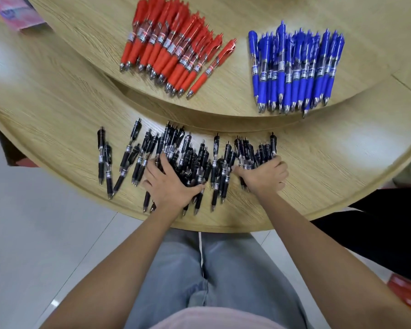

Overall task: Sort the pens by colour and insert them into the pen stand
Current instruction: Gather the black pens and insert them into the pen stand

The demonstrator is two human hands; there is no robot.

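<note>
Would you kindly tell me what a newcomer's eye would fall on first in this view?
Two tidy heaps of plastic click pens stand out on the upper tier of the light wooden table: bright red pens at the far centre, blue pens to their right. On the lower tier, a looser spread of black pens lies under the person's left hand and right hand.

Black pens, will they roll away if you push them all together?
Probably a bit: the black pens have round barrels on a smooth table. Their clips likely stop them soon. Thin, straight plastic bodies: probably stiff, light.
</note>
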